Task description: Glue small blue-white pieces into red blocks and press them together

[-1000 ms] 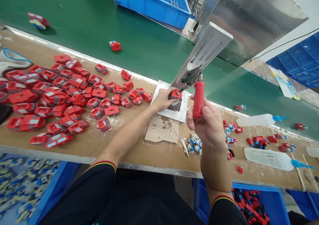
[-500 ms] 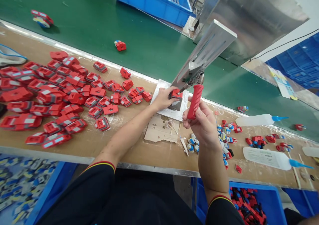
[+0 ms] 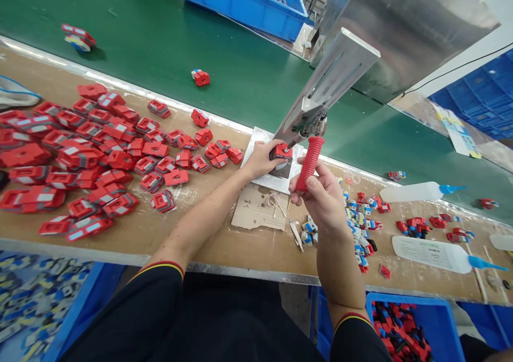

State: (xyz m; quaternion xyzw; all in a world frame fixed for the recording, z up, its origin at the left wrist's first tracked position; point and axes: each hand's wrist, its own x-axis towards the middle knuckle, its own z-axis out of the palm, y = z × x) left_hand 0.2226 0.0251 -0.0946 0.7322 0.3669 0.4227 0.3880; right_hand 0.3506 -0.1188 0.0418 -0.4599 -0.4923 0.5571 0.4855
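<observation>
Left hand (image 3: pixel 260 161) grip closed on red piece (image 3: pixel 282 151) at metal base plate (image 3: pixel 254 144), right hand (image 3: pixel 325 192) wrapped round red handle (image 3: pixel 310 164); piece judged mid-operation, many red parts (image 3: pixel 120 131) loose on tabletop (image 3: pixel 218 247), total progress indeterminate.

A brown-topped bench (image 3: pixel 224 247) with pale metal edging ran across the room alongside a broad green surface (image 3: pixel 148 46), which caught a soft pale sheen near a large, dull metal housing (image 3: pixel 417 36). Beyond the green surface sat a blue crate (image 3: pixel 244 9), while stacked blue crates (image 3: pixel 481 97) stood at the far right against a whitish background (image 3: pixel 491 17). Below the bench's near edge were blue bins, with a strip of greyish floor (image 3: pixel 294 308) between them.
</observation>
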